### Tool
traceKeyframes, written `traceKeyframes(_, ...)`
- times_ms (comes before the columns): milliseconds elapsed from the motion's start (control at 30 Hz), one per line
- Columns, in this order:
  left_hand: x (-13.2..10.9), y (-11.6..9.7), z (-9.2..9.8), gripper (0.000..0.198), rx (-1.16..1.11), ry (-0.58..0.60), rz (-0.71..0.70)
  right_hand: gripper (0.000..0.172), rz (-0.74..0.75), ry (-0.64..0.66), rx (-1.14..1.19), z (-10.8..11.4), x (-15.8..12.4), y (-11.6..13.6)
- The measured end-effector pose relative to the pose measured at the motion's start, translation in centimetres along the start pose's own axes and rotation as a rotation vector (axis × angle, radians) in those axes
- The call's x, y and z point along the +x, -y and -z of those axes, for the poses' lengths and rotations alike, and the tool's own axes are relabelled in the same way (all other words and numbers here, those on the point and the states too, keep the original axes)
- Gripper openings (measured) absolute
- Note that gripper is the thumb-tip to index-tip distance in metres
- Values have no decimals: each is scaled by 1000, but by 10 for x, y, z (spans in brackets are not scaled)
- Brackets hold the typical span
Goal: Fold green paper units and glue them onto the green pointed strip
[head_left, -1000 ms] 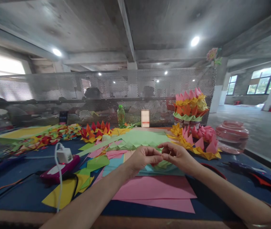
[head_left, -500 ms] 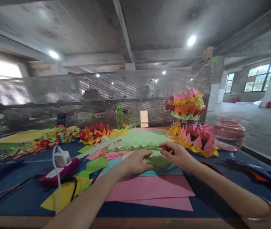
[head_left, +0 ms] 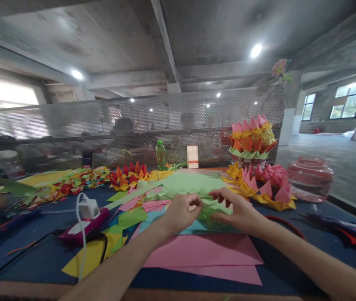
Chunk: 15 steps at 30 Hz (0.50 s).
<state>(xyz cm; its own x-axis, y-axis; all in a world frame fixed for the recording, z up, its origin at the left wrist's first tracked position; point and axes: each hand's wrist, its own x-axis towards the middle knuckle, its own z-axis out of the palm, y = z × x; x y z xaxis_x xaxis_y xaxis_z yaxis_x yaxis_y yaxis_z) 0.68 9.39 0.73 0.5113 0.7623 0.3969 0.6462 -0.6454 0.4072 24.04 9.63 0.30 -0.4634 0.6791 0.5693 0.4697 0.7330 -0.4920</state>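
My left hand [head_left: 181, 211] and my right hand [head_left: 237, 209] meet over a folded green paper piece [head_left: 209, 212], both pinching it just above the table. Under them lie a teal sheet [head_left: 197, 226] and large pink sheets [head_left: 203, 253]. A row of green folded paper points [head_left: 165, 192] runs just beyond my hands.
Folded paper lotus flowers [head_left: 251, 140] stand at the back right, beside a pink glass jar [head_left: 309, 177]. A white charger on a magenta device [head_left: 85, 215] lies to the left with cables. Piles of coloured paper pieces [head_left: 65, 182], a green bottle [head_left: 161, 154], a glue gun [head_left: 344, 230] and a mesh partition [head_left: 134, 121] surround the blue table [head_left: 24, 255].
My hands dropped from a raised pinch down onto the green piece on the table, and now both grip it there. The view shifted slightly.
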Motion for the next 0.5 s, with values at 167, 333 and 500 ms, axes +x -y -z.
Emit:
traceKeyframes(167,-32,-6,5,8,-2,33,-124,8,155,86,-49,-8,-9,15)
traceKeyframes(333,-70,-2,9,23,-62,98,-204,24,231,184,-49,-10,-18,29)
traceKeyframes(500,-90,-6,11,25,-175,139,-226,58,222,361,-12,-6,-21,47)
